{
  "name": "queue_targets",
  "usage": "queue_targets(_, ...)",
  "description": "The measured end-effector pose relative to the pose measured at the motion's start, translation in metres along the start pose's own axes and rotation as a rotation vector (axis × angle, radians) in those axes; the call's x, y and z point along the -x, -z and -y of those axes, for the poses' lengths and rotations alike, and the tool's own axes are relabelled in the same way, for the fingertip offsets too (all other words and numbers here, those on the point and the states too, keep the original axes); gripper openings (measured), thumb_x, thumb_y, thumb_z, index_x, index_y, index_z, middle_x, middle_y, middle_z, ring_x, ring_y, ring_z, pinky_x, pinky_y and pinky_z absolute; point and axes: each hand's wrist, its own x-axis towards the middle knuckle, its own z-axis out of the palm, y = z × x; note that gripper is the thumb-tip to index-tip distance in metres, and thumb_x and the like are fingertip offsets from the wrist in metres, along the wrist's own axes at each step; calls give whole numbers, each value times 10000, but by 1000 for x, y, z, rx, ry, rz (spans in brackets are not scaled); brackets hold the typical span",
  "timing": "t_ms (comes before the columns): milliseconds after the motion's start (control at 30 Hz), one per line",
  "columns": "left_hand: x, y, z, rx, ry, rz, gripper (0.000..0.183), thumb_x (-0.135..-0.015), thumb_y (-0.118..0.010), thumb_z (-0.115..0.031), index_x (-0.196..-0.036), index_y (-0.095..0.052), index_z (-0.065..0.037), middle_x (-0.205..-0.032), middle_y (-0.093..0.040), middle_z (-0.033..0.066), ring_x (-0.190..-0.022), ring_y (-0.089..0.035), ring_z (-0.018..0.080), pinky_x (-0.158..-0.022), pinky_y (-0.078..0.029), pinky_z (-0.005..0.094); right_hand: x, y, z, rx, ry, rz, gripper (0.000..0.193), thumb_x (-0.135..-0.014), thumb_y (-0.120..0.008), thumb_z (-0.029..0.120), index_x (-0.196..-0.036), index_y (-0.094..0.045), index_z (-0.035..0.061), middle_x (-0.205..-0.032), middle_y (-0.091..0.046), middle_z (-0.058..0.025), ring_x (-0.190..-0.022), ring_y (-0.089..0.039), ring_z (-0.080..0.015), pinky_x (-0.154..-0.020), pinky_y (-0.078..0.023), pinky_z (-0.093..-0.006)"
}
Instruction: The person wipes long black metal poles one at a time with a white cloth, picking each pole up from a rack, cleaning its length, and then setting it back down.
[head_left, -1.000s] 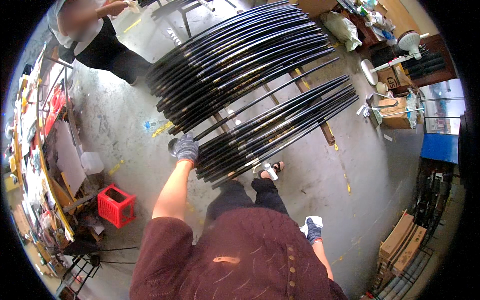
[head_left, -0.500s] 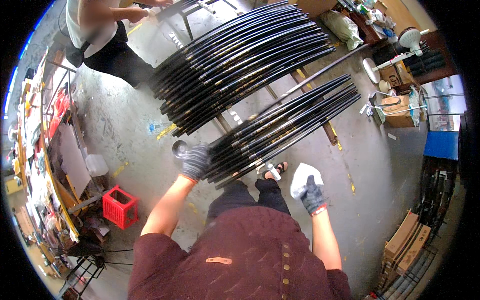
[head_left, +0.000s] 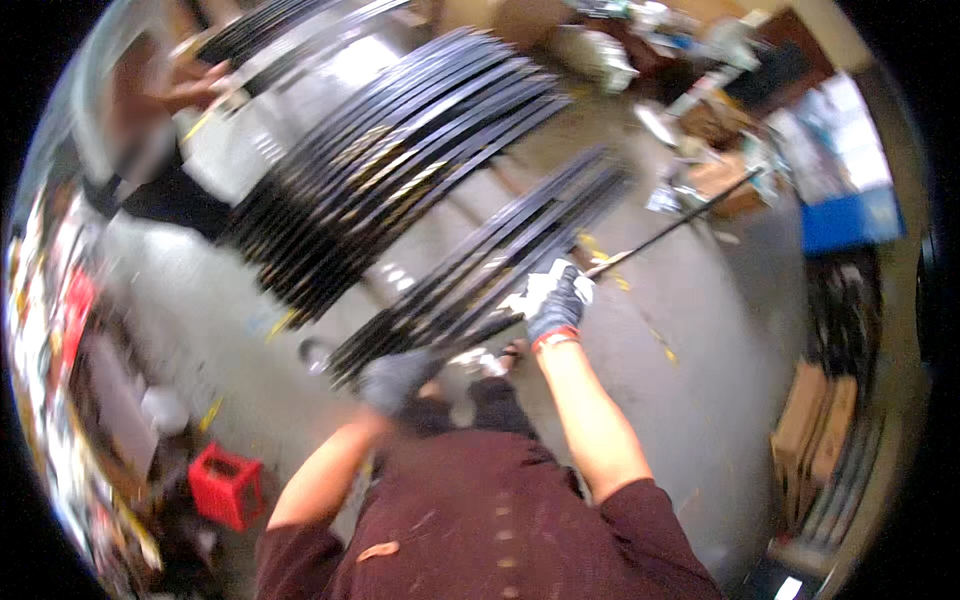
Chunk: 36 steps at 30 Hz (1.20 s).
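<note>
My left hand, in a grey glove and blurred by motion, is closed at the near end of a long thin black pole. The pole slants away to the upper right. Further along it, my right hand, gloved as well, is closed on a white cloth that is pressed around the pole. Beside my hands lies a small batch of black poles on supports. Beyond it, a larger row of black poles with gold markings lies side by side.
A red plastic stool stands on the floor at left, near a cluttered shelf. Another person works at the upper left. Cardboard boxes lie at right. A blue panel is at the far right.
My right hand has moved left and forward with the cloth, from beside the poles onto one pole. That pole now sticks out to the right of the batch. The whole view has shifted and blurred.
</note>
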Motion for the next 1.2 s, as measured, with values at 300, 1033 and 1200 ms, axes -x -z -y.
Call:
queue_targets(300, 151, -3, 265, -373, 350, -580, 194, -807, -514, -109, -962, -618, -53, -884, -622, 159, -787, -591, 334, -675, -471, 428, -197, 179, 141, 78, 274, 405, 400, -748, -367, 606, -727, -437, 212, -648, -479, -17, -568, -454, -221, -436, -335, -454)
queue_targets(1033, -30, -18, 18, 216, 228, 287, 511, -744, -626, -334, -1134, -496, -29, -1039, -566, 253, -959, -553, 390, -785, -450, 424, -32, 79, 137, -357, 62, 90, 221, -833, -550, 461, -836, -461, 259, -494, -316, 45, -359, -318, -117, -308, -315, -328)
queue_targets(1200, -109, 6, -121, 526, -310, 139, 409, -738, -658, -278, -1001, -541, 13, -957, -585, 225, -789, -565, 341, -712, -455, 383, 51, 25, 21, -226, 41, 73, 302, -814, -638, 290, -974, -433, 136, -687, -474, -16, -520, -487, -147, -449, -449, -326)
